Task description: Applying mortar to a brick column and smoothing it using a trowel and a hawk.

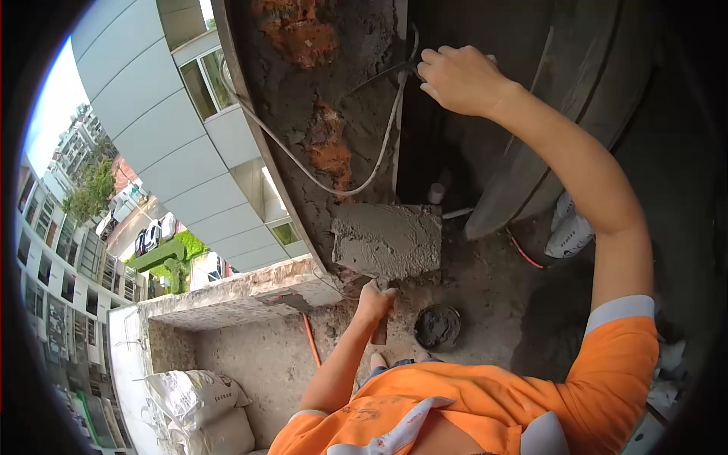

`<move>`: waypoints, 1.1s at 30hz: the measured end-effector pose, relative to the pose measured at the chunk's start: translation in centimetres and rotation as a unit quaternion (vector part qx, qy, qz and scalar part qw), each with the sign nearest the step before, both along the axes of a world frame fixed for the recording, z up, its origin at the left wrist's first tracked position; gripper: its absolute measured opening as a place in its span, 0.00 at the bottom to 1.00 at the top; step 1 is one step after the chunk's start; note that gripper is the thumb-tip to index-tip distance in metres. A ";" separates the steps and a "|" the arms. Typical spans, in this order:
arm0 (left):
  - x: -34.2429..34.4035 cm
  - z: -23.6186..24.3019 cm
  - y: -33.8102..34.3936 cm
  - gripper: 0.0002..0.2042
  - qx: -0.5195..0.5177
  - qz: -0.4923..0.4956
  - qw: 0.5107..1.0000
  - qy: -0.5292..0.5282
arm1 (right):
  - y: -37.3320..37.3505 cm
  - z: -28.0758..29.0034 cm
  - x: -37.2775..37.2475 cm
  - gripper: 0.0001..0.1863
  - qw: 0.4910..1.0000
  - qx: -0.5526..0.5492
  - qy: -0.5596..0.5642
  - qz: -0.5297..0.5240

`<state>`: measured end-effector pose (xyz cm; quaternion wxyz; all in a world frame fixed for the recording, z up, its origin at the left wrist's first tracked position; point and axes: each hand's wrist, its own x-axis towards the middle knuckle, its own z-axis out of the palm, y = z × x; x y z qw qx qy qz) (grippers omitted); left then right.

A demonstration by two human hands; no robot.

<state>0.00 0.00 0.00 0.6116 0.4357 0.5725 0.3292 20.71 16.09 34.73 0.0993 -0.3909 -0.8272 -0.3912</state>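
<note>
My left hand [375, 303] is closed round the handle of a square mortar board [387, 241] loaded with wet grey mortar, held against the lower part of a narrow wall. My right hand [462, 80] is raised at the upper right of that wall, fingers curled on a trowel; its dark blade [368, 83] lies at the wall's face. The wall strip [328, 152] has rough dark mortar with patches of red brick showing. A pale cable [303, 165] loops down across it, near the trowel.
A low parapet [235, 296] borders a drop to buildings and parked cars on the left. A bucket of dark mortar [436, 327] stands by my feet. White sacks [197, 409] are piled at the lower left, another sack [569, 227] at the right. An orange pipe [311, 337] lies on the floor.
</note>
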 end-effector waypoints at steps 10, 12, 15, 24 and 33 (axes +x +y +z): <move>-0.3 0.8 0.8 0.10 0.040 0.035 0.998 -0.026 | 0.7 6.0 4.0 0.12 0.988 0.146 0.040 0.035; 0.9 1.3 1.4 0.09 0.048 0.040 0.998 -0.026 | 0.0 7.3 5.3 0.15 0.965 0.246 0.086 -0.005; 1.8 -0.1 2.3 0.12 0.055 0.017 0.998 -0.018 | -2.5 7.6 5.6 0.20 0.955 0.219 0.197 -0.024; 9.2 -0.9 1.8 0.09 0.026 0.061 0.998 -0.003 | -12.1 -20.7 8.7 0.15 0.910 -0.123 0.396 0.027; 13.0 -12.2 -3.0 0.08 -0.146 0.021 0.988 0.049 | -16.8 -38.7 18.2 0.17 0.657 -0.299 0.679 -0.137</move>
